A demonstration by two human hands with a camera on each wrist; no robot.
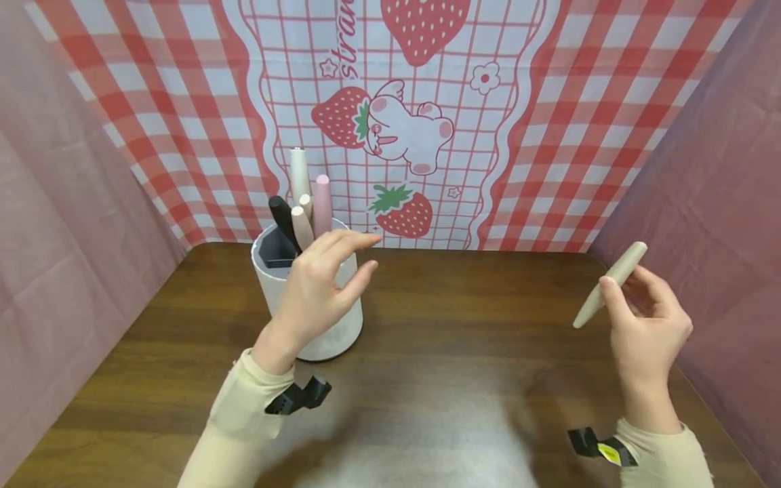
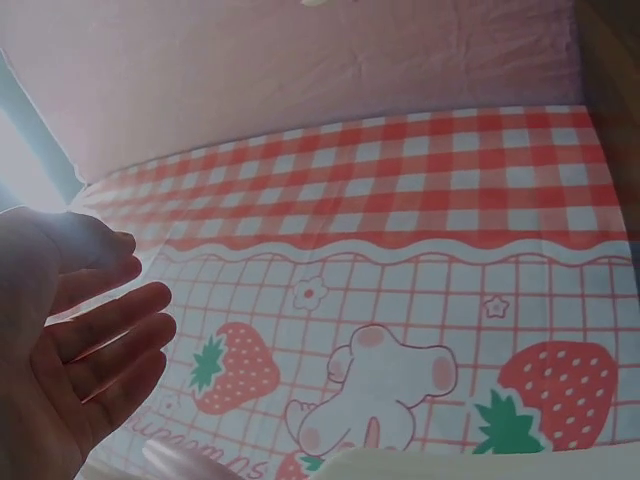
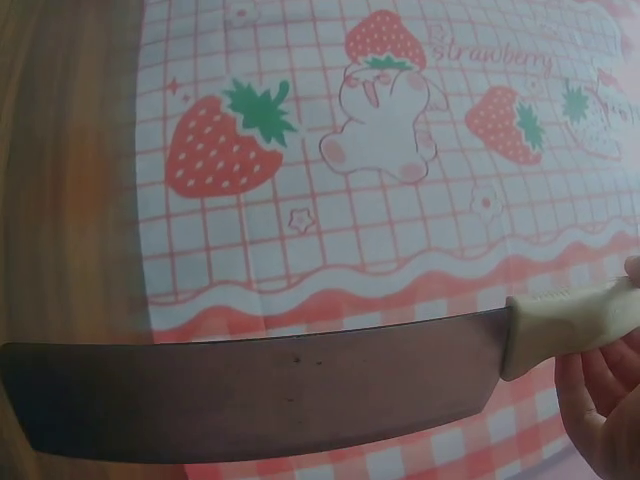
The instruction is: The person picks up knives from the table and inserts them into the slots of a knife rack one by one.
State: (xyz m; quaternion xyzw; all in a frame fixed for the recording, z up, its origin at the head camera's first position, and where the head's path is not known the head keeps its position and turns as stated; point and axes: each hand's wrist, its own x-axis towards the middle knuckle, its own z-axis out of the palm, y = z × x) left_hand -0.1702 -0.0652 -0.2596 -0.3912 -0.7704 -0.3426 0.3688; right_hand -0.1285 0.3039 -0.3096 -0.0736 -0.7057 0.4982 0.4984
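Observation:
My right hand (image 1: 649,332) holds a kitchen knife (image 1: 624,266) by its cream handle, raised at the right side, with thumb and fingers pinching the handle. In the right wrist view the knife's broad, dark blade (image 3: 260,395) stretches leftward from the handle; the head view shows little besides the handle. My left hand (image 1: 320,291) is held in front of a white round holder (image 1: 338,332), fingers loosely extended and nothing in its grasp. Several handles stand up from the holder, among them a black one (image 1: 282,217), a pink one (image 1: 322,203) and a white one (image 1: 299,173).
A brown wooden table (image 1: 427,366) lies beneath both hands. Behind it hangs a red-checked strawberry cloth (image 1: 531,169), and pink fabric (image 1: 702,176) borders the right side, with more pink fabric (image 1: 67,224) on the left. The holder stands at the left rear.

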